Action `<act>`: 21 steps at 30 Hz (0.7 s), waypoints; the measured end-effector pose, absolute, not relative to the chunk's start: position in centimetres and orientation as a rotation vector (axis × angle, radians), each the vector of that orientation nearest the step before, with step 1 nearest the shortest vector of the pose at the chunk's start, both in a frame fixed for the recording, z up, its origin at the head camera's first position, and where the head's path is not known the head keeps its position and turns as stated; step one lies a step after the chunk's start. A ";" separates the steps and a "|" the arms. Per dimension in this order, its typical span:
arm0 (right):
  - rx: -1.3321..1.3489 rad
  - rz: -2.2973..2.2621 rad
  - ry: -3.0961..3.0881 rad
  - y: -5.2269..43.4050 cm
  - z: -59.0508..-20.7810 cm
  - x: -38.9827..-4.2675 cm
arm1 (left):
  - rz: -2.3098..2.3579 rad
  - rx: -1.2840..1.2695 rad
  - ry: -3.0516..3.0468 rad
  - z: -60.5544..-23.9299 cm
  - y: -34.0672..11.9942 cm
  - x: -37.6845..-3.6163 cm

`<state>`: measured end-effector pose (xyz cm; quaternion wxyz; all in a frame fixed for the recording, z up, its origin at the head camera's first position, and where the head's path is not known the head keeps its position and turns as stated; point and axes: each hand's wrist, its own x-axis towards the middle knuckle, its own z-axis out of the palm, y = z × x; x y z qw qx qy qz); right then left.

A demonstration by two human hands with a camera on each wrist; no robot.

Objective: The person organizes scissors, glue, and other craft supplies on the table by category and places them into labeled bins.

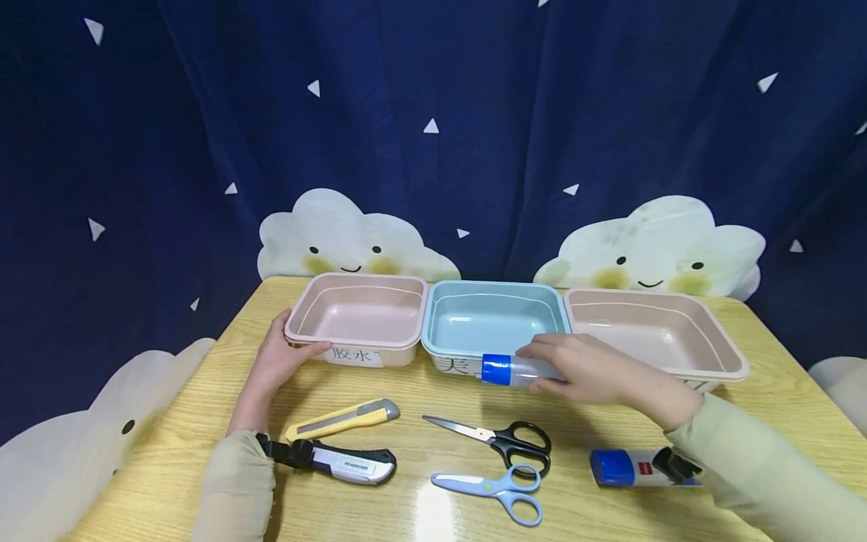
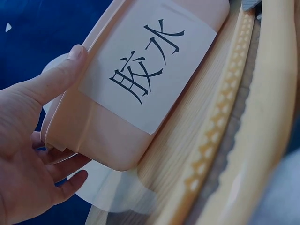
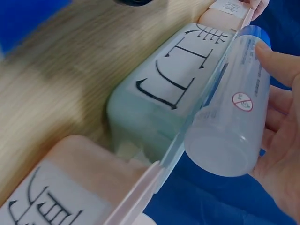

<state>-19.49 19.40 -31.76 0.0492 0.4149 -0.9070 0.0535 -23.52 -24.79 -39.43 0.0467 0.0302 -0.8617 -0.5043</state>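
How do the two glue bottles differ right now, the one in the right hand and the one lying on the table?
The held glue bottle is gripped by the right hand at the front rim of the blue bin; the loose glue bottle lies flat on the table, untouched, beside the right sleeve. The held one shows a clear body; the loose one shows a red label. Both have blue caps pointing left.

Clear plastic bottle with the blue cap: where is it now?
In the head view, the clear plastic bottle with the blue cap lies sideways in the right hand, against the blue bin front rim.
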 end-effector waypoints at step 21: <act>1.220 0.182 -2.695 14.9 -31.7 -24.4 | -1.507 0.091 -2.629 -39.7 -25.0 -23.4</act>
